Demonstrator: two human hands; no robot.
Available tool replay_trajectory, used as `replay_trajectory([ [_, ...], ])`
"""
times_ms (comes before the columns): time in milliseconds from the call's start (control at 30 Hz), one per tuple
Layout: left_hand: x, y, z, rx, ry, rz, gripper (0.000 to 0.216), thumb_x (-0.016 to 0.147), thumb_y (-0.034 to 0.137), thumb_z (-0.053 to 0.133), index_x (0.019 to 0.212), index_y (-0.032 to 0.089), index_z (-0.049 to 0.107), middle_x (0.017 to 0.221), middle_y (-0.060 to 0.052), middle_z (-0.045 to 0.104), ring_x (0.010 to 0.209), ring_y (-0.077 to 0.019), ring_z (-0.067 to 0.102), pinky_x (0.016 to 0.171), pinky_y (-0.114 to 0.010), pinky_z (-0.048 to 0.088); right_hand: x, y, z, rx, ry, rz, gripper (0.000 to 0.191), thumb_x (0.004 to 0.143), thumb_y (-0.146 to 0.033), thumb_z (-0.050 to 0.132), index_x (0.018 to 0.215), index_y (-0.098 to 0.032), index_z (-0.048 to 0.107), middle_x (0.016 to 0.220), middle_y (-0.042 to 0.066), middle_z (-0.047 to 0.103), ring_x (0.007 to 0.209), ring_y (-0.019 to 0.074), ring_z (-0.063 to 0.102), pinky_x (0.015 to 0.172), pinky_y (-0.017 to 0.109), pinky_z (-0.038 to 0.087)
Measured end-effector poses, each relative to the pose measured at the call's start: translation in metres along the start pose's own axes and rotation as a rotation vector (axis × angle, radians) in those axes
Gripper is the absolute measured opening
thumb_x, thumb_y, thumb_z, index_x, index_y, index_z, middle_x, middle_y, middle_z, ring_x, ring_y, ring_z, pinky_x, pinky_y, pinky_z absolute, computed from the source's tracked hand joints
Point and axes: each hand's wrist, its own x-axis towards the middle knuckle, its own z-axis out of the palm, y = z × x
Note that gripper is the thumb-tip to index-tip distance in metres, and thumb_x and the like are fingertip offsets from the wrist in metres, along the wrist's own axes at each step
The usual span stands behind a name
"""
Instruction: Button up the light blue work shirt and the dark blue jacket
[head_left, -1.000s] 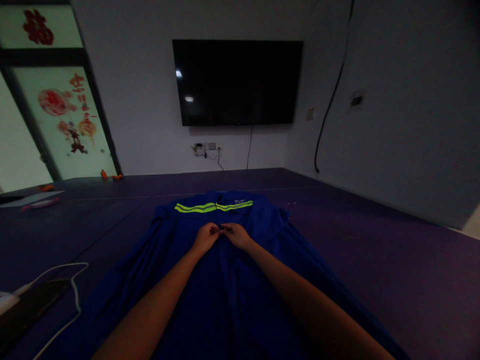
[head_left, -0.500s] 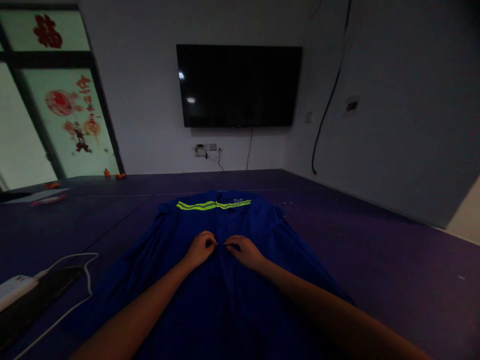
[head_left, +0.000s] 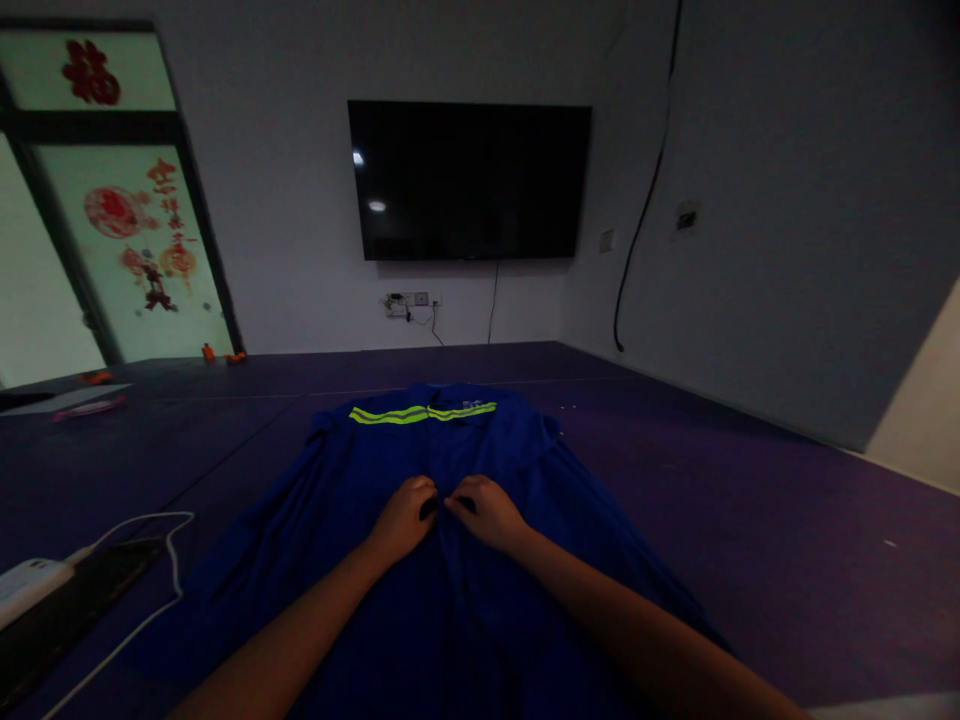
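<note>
A blue work jacket with a yellow-green and grey reflective stripe across its chest lies spread out in front of me, collar at the far end. Its sleeves fall to both sides. Over the middle of the front, at the jacket's opening edge, my left hand is closed in a pinch on the cloth. Just right of it my right hand also pinches the front edge, thumb against fingers. A narrow gap parts the fingertips. Any button between them is too dark and small to make out.
The jacket rests on a dark purple surface. A white charger with a white cable sits at the left on a dark flat object. Small orange things stand near the door. A television hangs on the far wall.
The view has shifted slightly. Both hands stay at the jacket's front, their fingertips a little closer together and slightly lower along the opening.
</note>
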Motion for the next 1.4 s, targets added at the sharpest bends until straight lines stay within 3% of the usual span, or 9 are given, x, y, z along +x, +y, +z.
replay_trajectory([
  [167, 0.001, -0.001, 0.001, 0.065, -0.042, 0.016, 0.014, 0.071, 0.007, 0.048, 0.076, 0.016, 0.058, 0.082, -0.005, 0.057, 0.085, -0.0176, 0.052, 0.076, -0.029, 0.041, -0.001, -0.001, 0.001, -0.058, -0.033, -0.029, 0.023, 0.084, -0.031, 0.047, 0.088, -0.019, 0.066, 0.087, 0.005, 0.064, 0.087, 0.0169, 0.055, 0.080, 0.028, 0.037],
  [300, 0.001, 0.000, 0.001, 0.034, 0.001, 0.010, 0.016, 0.073, 0.006, 0.044, 0.070, 0.016, 0.057, 0.077, -0.005, 0.057, 0.080, -0.0166, 0.052, 0.073, -0.028, 0.040, -0.001, 0.000, 0.002, -0.031, -0.025, -0.036, 0.020, 0.084, -0.025, 0.047, 0.089, -0.020, 0.065, 0.087, 0.004, 0.064, 0.086, 0.0163, 0.054, 0.080, 0.028, 0.037],
  [567, -0.001, 0.006, 0.006, -0.083, 0.102, -0.186, 0.018, 0.066, 0.001, 0.045, 0.065, 0.014, 0.058, 0.067, -0.001, 0.055, 0.064, -0.0117, 0.050, 0.060, -0.022, 0.036, 0.000, 0.001, 0.004, 0.022, -0.026, -0.083, 0.023, 0.081, -0.013, 0.045, 0.091, -0.020, 0.064, 0.091, 0.004, 0.064, 0.089, 0.0157, 0.054, 0.080, 0.027, 0.039],
  [700, -0.002, 0.006, 0.008, -0.078, 0.092, -0.181, 0.019, 0.062, -0.002, 0.045, 0.056, 0.014, 0.054, 0.063, 0.000, 0.051, 0.061, -0.0106, 0.048, 0.058, -0.021, 0.034, 0.000, 0.001, 0.005, 0.021, -0.025, -0.099, 0.023, 0.080, -0.011, 0.045, 0.090, -0.020, 0.064, 0.091, 0.003, 0.063, 0.089, 0.0155, 0.054, 0.081, 0.027, 0.039],
  [1133, 0.001, 0.008, 0.002, -0.283, 0.068, -0.269, 0.017, 0.062, 0.003, 0.043, 0.059, 0.015, 0.054, 0.056, 0.003, 0.052, 0.056, -0.0102, 0.048, 0.057, -0.021, 0.035, 0.000, -0.002, 0.004, 0.017, -0.009, -0.069, 0.018, 0.078, -0.011, 0.047, 0.086, -0.018, 0.061, 0.087, 0.004, 0.063, 0.087, 0.0157, 0.054, 0.079, 0.027, 0.039],
  [1400, 0.000, 0.010, 0.001, -0.388, 0.140, -0.242, 0.008, 0.065, 0.015, 0.049, 0.064, 0.015, 0.057, 0.063, 0.000, 0.058, 0.063, -0.0128, 0.053, 0.061, -0.022, 0.040, -0.001, -0.005, 0.003, 0.076, 0.046, 0.003, 0.009, 0.077, -0.015, 0.051, 0.081, -0.018, 0.058, 0.082, 0.002, 0.062, 0.082, 0.0153, 0.055, 0.075, 0.026, 0.039],
])
